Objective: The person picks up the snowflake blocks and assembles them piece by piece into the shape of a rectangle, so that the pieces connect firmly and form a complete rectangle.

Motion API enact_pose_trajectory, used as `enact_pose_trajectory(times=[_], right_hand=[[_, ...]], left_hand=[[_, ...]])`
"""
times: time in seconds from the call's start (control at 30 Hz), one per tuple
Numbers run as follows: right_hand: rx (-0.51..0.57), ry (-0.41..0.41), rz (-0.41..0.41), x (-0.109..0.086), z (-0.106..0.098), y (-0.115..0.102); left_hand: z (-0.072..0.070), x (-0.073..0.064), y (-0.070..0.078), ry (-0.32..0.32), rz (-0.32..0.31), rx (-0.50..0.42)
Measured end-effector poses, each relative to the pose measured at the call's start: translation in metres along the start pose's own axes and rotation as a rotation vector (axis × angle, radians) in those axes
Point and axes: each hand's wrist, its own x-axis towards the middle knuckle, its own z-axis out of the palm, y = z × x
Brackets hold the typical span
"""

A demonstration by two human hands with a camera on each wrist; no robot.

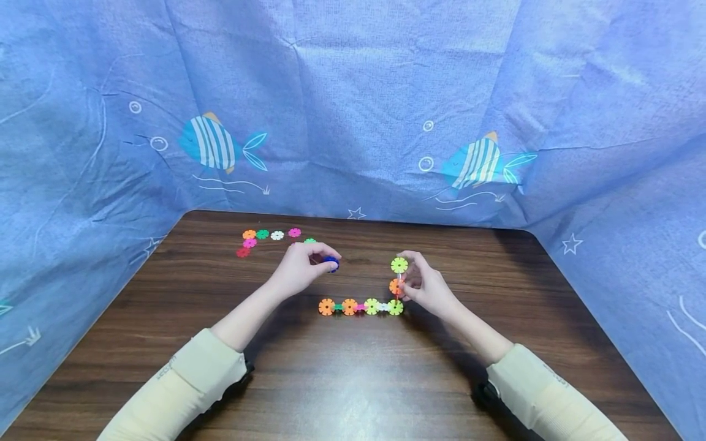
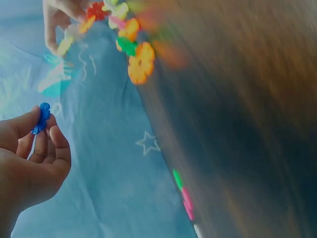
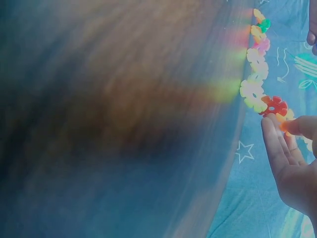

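Between the thumb and fingers of my left hand (image 1: 298, 271) is a blue notched interlocking disc (image 2: 43, 118), pinched on edge above the table. My right hand (image 1: 431, 289) pinches an orange disc (image 3: 285, 121) that belongs to a joined chain of such discs. The chain's long row runs left to right, from an orange end disc (image 1: 326, 307) to a yellow-green corner disc (image 1: 394, 307). From that corner a red disc (image 3: 274, 105), the held orange one and a yellow-green end disc (image 1: 399, 264) form a side arm. A gap separates the blue disc from the chain.
Loose discs lie on the dark wooden table (image 1: 342, 380) at the back left, among them a white disc (image 1: 277, 235), a green disc (image 1: 262, 234) and a red disc (image 1: 243, 252). A blue fish-print cloth (image 1: 353, 110) hangs behind the table's far edge.
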Motion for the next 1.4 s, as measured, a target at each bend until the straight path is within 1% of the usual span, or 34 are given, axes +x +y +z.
enact_pose_trajectory(times=[0.07,0.17,0.27,0.37,0.43,0.53,0.6,0.67,0.8,0.9,1.07,1.23,1.27,1.33,1.4], right_hand=[[0.003,-0.013,-0.008,-0.001,0.000,-0.003],[-0.008,-0.025,0.010,0.000,0.000,0.002],[-0.014,-0.024,0.033,0.001,0.000,0.012],[-0.001,-0.015,0.028,0.002,-0.001,0.016],[0.002,-0.008,0.015,0.002,-0.002,0.017],[-0.004,0.006,0.010,0.003,-0.002,0.016],[-0.009,0.013,0.011,0.003,-0.002,0.015],[-0.010,0.016,0.011,0.003,-0.002,0.013],[-0.005,0.013,-0.002,0.004,0.000,0.012],[-0.016,0.020,-0.024,0.004,0.001,0.011],[-0.037,0.051,-0.054,0.006,0.003,0.009],[-0.029,0.058,-0.063,0.008,0.005,0.006],[-0.030,0.057,-0.062,0.009,0.005,0.005],[-0.041,0.057,-0.057,0.008,0.006,-0.005],[-0.052,0.059,-0.062,0.009,0.007,-0.005]], left_hand=[[0.004,-0.001,0.002,-0.016,-0.007,-0.021],[0.008,-0.001,0.003,-0.022,-0.013,-0.043],[0.011,-0.001,0.004,-0.011,-0.013,-0.054],[0.014,0.001,0.005,0.007,-0.019,-0.068],[0.018,0.003,0.006,0.023,-0.038,-0.081],[0.026,0.006,0.006,0.052,-0.094,-0.108],[0.031,0.008,0.006,0.073,-0.136,-0.141],[0.035,0.010,0.006,0.096,-0.164,-0.182],[0.041,0.014,0.006,0.128,-0.200,-0.257],[0.045,0.017,0.006,0.133,-0.224,-0.310],[0.051,0.023,0.007,0.128,-0.241,-0.399],[0.054,0.026,0.012,0.133,-0.253,-0.488],[0.055,0.026,0.013,0.135,-0.252,-0.502],[0.057,0.027,0.014,0.133,-0.256,-0.520],[0.059,0.029,0.016,0.125,-0.266,-0.537]])
